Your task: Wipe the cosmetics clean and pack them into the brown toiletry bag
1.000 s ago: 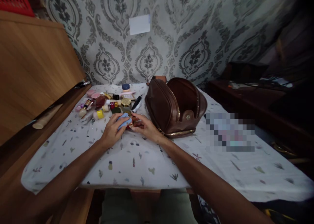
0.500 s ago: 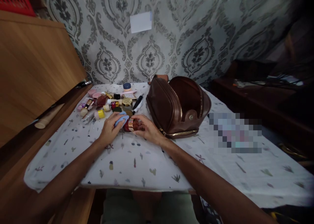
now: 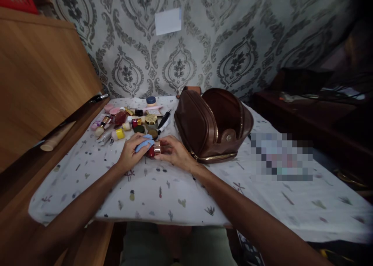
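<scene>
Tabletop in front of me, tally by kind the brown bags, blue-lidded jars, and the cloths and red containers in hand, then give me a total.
Brown bag: 1
Blue-lidded jar: 1
Blue cloth, in the left hand: 1
Red container, with the right hand on its gold band: 1
Total: 4

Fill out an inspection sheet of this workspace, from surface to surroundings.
Surface: white cloth printed with small motifs.
Things in hand: dark red bottle with shiny coppery cap; crumpled pale blue cloth.
Clutter: small cosmetic containers at left; open brown leather bag at right; pixelated patch, unreadable.
Hands: left hand holds the pale blue cloth against the bottle; right hand grips the cap.
Cables: thin dark cables at far right.
Surroundings: grey patterned wall; brown wooden cabinet at left.
</scene>
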The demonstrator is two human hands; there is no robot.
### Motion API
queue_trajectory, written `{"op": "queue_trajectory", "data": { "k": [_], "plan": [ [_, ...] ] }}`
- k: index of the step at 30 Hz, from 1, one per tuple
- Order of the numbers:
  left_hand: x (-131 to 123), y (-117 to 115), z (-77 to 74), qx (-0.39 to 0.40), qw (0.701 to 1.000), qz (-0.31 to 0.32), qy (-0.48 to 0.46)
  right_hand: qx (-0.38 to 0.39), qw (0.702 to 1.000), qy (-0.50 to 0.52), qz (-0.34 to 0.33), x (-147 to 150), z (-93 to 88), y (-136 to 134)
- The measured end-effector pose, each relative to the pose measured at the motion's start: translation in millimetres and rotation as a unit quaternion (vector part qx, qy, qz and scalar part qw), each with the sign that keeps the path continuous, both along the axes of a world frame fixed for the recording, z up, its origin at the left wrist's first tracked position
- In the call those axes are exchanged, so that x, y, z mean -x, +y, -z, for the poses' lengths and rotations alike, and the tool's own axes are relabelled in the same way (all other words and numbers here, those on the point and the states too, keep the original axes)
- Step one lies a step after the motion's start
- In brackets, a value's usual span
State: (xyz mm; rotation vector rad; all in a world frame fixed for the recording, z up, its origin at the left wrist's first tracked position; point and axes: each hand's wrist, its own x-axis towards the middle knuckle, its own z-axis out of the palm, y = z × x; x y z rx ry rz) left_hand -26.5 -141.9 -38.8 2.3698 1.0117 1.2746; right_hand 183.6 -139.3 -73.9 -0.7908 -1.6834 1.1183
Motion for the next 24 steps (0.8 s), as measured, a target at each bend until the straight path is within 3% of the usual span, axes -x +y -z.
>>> {"op": "queue_trajectory", "data": {
  "k": [5, 10, 16, 24],
  "plan": [
    [2, 3, 2.7, 0.057, 0.998, -0.013, -0.011, -0.048, 0.997, 0.002, -0.053, -2, -4.2, -1],
    [2, 5, 4.0, 0.122, 0.992, -0.015, -0.021, 0.013, 0.997, -0.005, -0.082, -4, -5.8, 1],
    [0, 3, 1.7, 0.138, 0.99, -0.009, -0.037, 0.054, 0.996, -0.072, -0.012, -3, -12.8, -3],
    [3, 6, 0.9, 0.284, 0.956, 0.009, -0.078, 0.134, 0.979, 0.065, -0.142, -3, -11.4, -1]
  ]
}}
